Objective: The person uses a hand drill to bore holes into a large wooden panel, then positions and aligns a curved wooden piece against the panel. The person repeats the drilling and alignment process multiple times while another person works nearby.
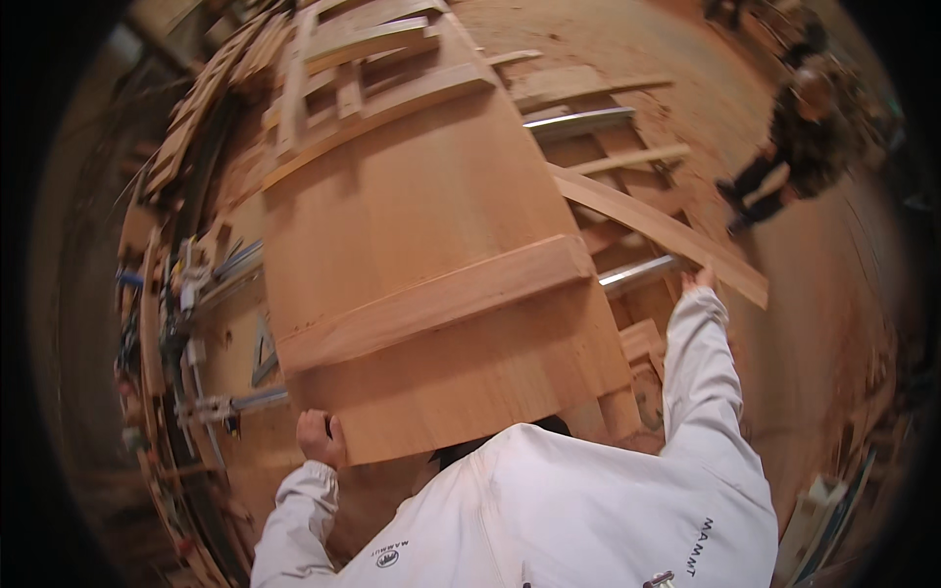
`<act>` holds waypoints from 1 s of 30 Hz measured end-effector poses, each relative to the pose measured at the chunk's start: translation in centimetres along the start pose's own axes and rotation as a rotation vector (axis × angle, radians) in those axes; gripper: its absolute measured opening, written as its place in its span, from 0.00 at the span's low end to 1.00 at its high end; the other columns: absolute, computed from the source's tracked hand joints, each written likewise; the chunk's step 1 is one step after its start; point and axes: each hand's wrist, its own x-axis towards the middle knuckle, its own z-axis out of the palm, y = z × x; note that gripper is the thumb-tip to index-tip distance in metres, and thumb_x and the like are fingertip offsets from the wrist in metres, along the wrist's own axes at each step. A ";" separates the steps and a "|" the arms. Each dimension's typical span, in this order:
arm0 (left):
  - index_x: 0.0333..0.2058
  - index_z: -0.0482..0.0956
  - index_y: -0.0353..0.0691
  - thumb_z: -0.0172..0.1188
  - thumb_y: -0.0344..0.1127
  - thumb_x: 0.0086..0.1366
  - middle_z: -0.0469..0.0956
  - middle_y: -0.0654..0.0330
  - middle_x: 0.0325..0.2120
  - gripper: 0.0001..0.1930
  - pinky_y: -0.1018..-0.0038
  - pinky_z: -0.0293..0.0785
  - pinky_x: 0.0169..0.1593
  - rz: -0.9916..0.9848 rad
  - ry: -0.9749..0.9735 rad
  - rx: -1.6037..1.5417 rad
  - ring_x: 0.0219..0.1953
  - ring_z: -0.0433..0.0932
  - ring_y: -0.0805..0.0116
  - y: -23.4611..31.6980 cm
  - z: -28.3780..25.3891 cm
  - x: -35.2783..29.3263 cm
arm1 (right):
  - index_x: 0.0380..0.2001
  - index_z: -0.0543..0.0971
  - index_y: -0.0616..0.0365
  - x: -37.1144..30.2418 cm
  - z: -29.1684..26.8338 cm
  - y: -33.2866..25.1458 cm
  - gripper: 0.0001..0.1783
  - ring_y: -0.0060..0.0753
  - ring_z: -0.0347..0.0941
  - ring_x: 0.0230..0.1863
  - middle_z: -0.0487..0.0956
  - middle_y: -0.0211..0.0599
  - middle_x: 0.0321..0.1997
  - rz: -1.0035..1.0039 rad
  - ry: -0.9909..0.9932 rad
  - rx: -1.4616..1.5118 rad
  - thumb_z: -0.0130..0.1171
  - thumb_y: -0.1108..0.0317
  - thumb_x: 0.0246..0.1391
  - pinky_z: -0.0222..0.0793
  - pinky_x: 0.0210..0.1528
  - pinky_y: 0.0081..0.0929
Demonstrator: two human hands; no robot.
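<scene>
A broad, reddish-brown wooden panel (421, 225) stretches away from my body, with a thick wooden crosspiece (441, 304) lying across its near part. My left hand (321, 438) is closed on the panel's near left corner. Out to the right, my right hand (700, 281) grips the lower edge of a long wooden plank (667, 230); some of its fingers are hidden. The plank slants from the panel's right edge toward the right. Just below it lies a shiny metal bar (639, 270).
More wooden pieces (377, 44) rest on the panel's far end. Clamps (186, 284) and timber line the left side. Offcuts (642, 343) lie to the right of the panel. Another person (809, 113) stands at the far right on a dusty floor (578, 39).
</scene>
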 end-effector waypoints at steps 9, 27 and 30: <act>0.29 0.73 0.40 0.63 0.33 0.60 0.73 0.52 0.27 0.07 0.53 0.70 0.40 -0.049 -0.026 0.027 0.34 0.73 0.46 0.8 -1.5 0.4 | 0.56 0.79 0.61 5.1 -1.0 -0.5 0.18 0.49 0.84 0.49 0.85 0.45 0.51 0.058 -0.100 0.151 0.54 0.61 0.71 0.86 0.51 0.43; 0.28 0.78 0.41 0.66 0.35 0.60 0.76 0.55 0.26 0.07 0.54 0.72 0.39 -0.073 0.013 -0.163 0.33 0.75 0.50 0.0 -1.5 -0.2 | 0.61 0.75 0.67 -22.3 -7.5 -25.4 0.24 0.49 0.79 0.59 0.80 0.51 0.60 -0.545 -0.117 0.235 0.45 0.59 0.75 0.77 0.66 0.44; 0.29 0.79 0.39 0.67 0.34 0.61 0.77 0.53 0.25 0.07 0.57 0.72 0.35 -0.051 0.045 -0.262 0.29 0.74 0.48 -0.4 -1.5 0.7 | 0.61 0.76 0.65 -21.3 -6.7 -25.6 0.22 0.47 0.80 0.58 0.81 0.49 0.60 -0.526 -0.266 0.205 0.49 0.61 0.74 0.79 0.64 0.43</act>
